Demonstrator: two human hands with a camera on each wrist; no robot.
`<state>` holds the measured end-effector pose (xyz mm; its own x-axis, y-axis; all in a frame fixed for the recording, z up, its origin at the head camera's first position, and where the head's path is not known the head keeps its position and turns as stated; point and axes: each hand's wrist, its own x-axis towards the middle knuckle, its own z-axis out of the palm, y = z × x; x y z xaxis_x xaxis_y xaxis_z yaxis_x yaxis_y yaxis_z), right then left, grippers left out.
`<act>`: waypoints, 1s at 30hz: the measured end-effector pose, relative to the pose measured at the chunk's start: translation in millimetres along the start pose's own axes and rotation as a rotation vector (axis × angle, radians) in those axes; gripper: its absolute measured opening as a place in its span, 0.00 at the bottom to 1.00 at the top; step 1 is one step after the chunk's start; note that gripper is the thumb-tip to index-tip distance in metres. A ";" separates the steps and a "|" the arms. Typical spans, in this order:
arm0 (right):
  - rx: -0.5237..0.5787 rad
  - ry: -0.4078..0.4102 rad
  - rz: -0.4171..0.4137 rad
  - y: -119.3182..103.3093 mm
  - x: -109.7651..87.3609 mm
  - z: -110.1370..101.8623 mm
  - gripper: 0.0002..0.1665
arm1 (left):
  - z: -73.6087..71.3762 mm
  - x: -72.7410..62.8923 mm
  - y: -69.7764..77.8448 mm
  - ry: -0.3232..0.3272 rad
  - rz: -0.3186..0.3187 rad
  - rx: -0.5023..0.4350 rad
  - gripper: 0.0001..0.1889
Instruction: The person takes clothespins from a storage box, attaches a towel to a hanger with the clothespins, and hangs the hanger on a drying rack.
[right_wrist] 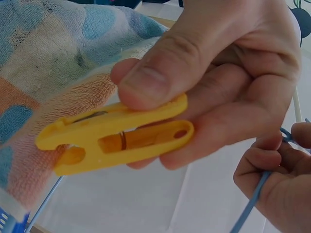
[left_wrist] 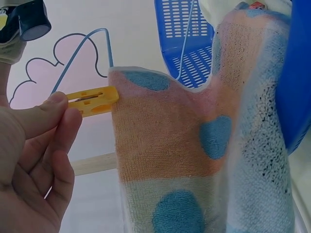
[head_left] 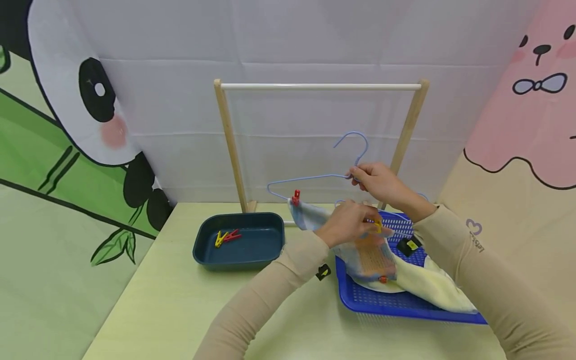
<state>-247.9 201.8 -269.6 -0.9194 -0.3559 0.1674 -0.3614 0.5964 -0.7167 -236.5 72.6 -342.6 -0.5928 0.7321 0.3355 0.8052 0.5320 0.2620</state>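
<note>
My left hand (head_left: 353,222) pinches a yellow clothespin (right_wrist: 121,138) between thumb and fingers. The clothespin's nose meets the edge of a multicoloured terry towel (left_wrist: 160,141) with blue spots. My right hand (head_left: 382,187) grips a blue wire hanger (head_left: 310,177) just below its hook, above and to the right of the left hand. A red clothespin (head_left: 295,197) fastens a corner of the towel to the hanger's left end. The towel droops over a blue basket (head_left: 360,302). In the left wrist view, the yellow clothespin (left_wrist: 92,101) sits at the towel's side edge.
A dark tray (head_left: 238,265) on the left holds a yellow clothespin (head_left: 219,239) and a red clothespin (head_left: 231,236). Behind stands a wooden rack with a white bar (head_left: 319,87). A pale yellow cloth (head_left: 432,285) lies in the basket.
</note>
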 end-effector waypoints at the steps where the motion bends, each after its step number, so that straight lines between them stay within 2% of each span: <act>1: 0.000 -0.003 0.001 0.3 -0.3 -0.2 0.26 | 0.1 0.0 0.3 -0.003 -0.002 0.003 0.09; 8: 0.050 -0.008 0.008 6.8 0.9 -2.2 0.26 | 1.2 0.7 -0.8 -0.024 -0.004 -0.027 0.09; 18: 0.162 -0.035 0.042 10.6 0.5 -4.7 0.26 | 5.0 1.7 -3.3 -0.045 -0.026 -0.046 0.15; 30: 0.240 -0.021 0.072 14.7 3.8 -5.2 0.26 | 6.3 -0.2 -5.0 -0.059 -0.025 -0.080 0.18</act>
<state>-257.5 212.9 -276.0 -0.9372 -0.3348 0.0982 -0.2458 0.4339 -0.8668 -240.3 72.5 -349.7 -0.6090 0.7440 0.2749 0.7851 0.5162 0.3422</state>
